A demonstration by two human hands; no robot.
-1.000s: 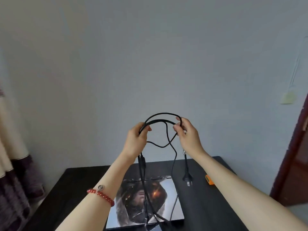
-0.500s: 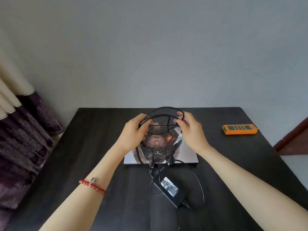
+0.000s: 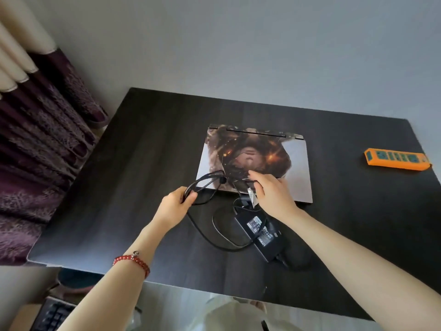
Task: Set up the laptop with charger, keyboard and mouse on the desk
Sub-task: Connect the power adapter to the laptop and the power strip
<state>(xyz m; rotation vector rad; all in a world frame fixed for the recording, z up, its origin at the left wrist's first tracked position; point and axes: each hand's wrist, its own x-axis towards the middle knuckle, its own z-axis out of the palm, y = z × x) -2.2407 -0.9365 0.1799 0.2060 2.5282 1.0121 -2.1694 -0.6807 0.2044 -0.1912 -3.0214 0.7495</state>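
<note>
On dark table (image 3: 133,163), centre-right: laptop (image 3: 296,163), lid closed, picture skin on lid, hinge edge twd wall. Flat on the table, not tilted.

L hand (image 3: 175,206) just off laptop's near-left corner, above table. Fingers curled round a loop of black cable (image 3: 205,179); thumb on top. Loop rises from the grip twd laptop's near edge.

R hand (image 3: 274,194) over laptop's near edge. Fingers pinch the same cable near the lid; a small white tag hangs just below them. Which finger carries the load: can't tell.

Cable runs betw. the two hands, partly over the lid; hard to trace against the dark picture.

Charger brick (image 3: 262,235) lies on table just in front of laptop, near R wrist, label side up, set diagonally. More cable lies in a loose loop on table to brick's left and passes round its near end. Whether either cable end is plugged into laptop: can't tell.

Power strip (image 3: 396,160), orange, on table well right of laptop, apart from it, near far-right edge.

Keyboard (image 3: 51,315), dark, partly seen at bottom-left below table edge, not on table.

Red bead bracelet (image 3: 132,261) on L wrist. Curtain (image 3: 43,130), purple w/ cream top, left of table. Wall grey behind.
</note>
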